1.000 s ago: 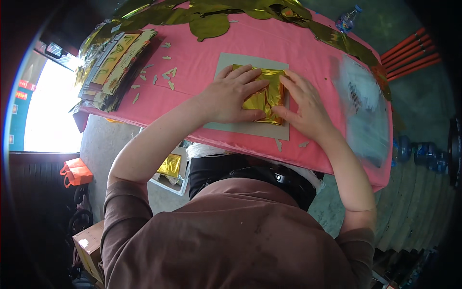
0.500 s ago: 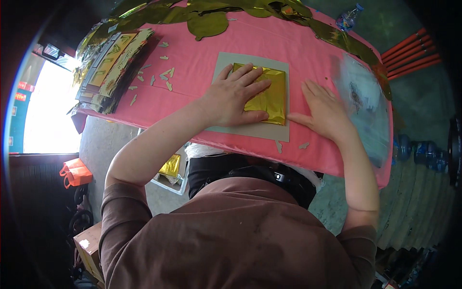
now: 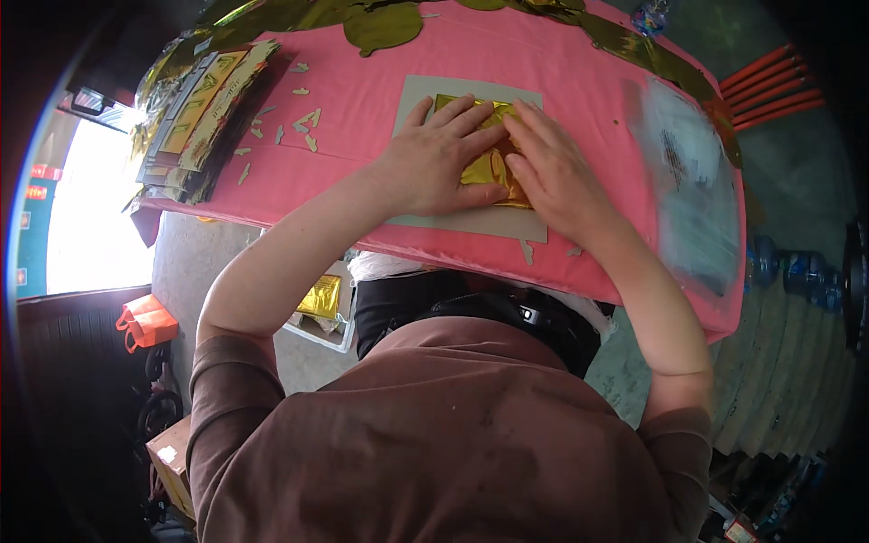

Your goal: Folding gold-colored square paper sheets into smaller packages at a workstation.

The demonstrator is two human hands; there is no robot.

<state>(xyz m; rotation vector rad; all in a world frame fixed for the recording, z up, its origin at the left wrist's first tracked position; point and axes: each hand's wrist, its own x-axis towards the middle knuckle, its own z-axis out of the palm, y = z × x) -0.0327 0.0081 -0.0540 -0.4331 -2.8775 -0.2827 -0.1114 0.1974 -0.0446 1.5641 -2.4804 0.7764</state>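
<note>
A shiny gold foil packet (image 3: pixel 490 170) lies flat on a grey board (image 3: pixel 421 96) on the pink-covered table. My left hand (image 3: pixel 441 161) rests over the left part of the packet, its fingers spread and the thumb stretched along the near side. Over the right part lies my right hand (image 3: pixel 559 174), with fingers extended and their tips near those of my left hand. Between the two hands a strip of gold foil shows; the rest of the packet is largely covered. Neither hand grips anything.
A stack of printed cards (image 3: pixel 206 118) stands at the table's left. Small grey cut pieces (image 3: pixel 308 119) are scattered beside it. Clear plastic sheets (image 3: pixel 690 190) lie at the right, gold foil sheets (image 3: pixel 384 29) along the far edge. Below is a white bin (image 3: pixel 337 337) holding gold foil.
My right hand has moved left from the bare cloth beside the board onto the gold packet. My left hand stays on the packet. The whole view has shifted slightly.
</note>
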